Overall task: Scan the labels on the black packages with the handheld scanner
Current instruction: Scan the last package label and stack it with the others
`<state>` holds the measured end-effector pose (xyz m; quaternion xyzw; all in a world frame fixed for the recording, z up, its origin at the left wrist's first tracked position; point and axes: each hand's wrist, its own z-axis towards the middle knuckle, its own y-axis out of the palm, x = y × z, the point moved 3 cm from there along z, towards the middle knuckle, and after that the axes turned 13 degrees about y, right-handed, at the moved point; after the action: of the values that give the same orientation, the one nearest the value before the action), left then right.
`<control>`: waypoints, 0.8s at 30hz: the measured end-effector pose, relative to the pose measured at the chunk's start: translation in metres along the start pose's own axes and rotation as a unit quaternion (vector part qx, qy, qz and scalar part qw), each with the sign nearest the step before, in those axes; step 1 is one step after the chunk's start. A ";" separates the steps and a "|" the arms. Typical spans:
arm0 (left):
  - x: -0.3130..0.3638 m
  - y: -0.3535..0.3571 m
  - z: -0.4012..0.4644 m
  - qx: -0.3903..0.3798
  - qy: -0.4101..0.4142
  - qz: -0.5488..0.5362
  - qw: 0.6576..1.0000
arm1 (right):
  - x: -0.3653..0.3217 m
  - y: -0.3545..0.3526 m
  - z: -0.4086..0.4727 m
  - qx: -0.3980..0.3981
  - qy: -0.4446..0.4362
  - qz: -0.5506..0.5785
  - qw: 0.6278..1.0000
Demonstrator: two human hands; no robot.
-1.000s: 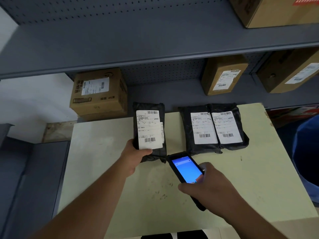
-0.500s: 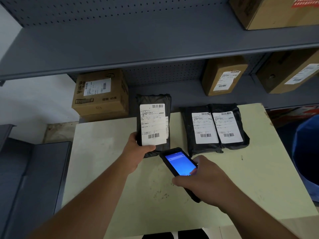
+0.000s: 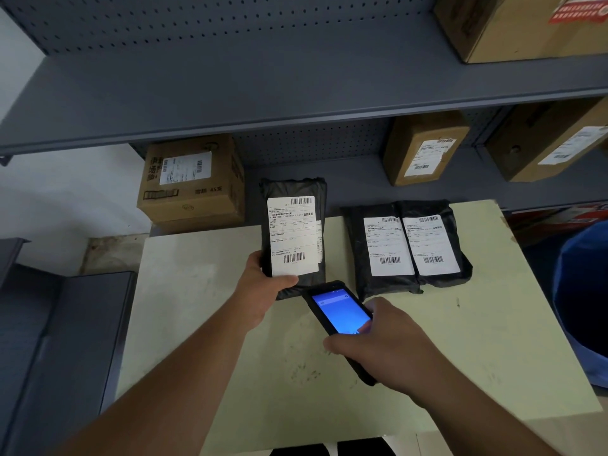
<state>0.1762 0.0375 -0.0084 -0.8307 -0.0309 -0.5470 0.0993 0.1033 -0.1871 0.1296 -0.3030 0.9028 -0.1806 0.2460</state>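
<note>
My left hand (image 3: 260, 284) grips the lower left edge of a black package (image 3: 297, 192), holding it tilted up above the pale table (image 3: 197, 291) with its white barcode label facing me. My right hand (image 3: 385, 347) holds the black handheld scanner (image 3: 339, 309), whose blue screen is lit. The scanner's top end sits just below the held package's bottom edge. Two more black packages (image 3: 378, 212) (image 3: 437, 212) lie side by side on the table to the right, labels up.
Grey metal shelving (image 3: 296, 93) runs behind the table with brown cardboard boxes (image 3: 194, 185) (image 3: 424, 146) (image 3: 552, 143) on it. A blue bin (image 3: 582, 304) stands at the right edge. A grey cabinet (image 3: 65, 340) sits to the left.
My left hand has lifted the black package off the table and raised it higher. My right hand moved the scanner up and left, closer under the package.
</note>
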 end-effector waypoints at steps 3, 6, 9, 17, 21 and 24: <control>0.001 0.002 -0.001 0.000 -0.001 -0.004 1.000 | 0.002 -0.001 -0.001 0.001 0.001 0.007 1.000; 0.000 0.004 -0.003 0.000 -0.001 -0.008 1.000 | 0.005 -0.002 0.000 0.005 0.005 0.008 1.000; 0.000 0.010 -0.003 0.000 -0.006 -0.013 1.000 | 0.010 -0.005 0.001 0.004 0.005 0.013 1.000; 0.007 0.056 -0.003 -0.037 -0.039 -0.065 0.996 | 0.031 -0.030 0.001 0.007 0.010 0.045 0.999; 0.011 0.088 -0.003 -0.070 -0.044 -0.071 0.994 | 0.044 -0.046 0.006 0.011 0.021 0.070 0.997; 0.008 0.114 0.000 -0.089 -0.048 -0.071 0.992 | 0.055 -0.058 0.011 0.019 0.027 0.078 0.996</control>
<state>0.1975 -0.0745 -0.0156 -0.8573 -0.0453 -0.5126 -0.0158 0.0977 -0.2676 0.1303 -0.2219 0.9263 -0.1863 0.2407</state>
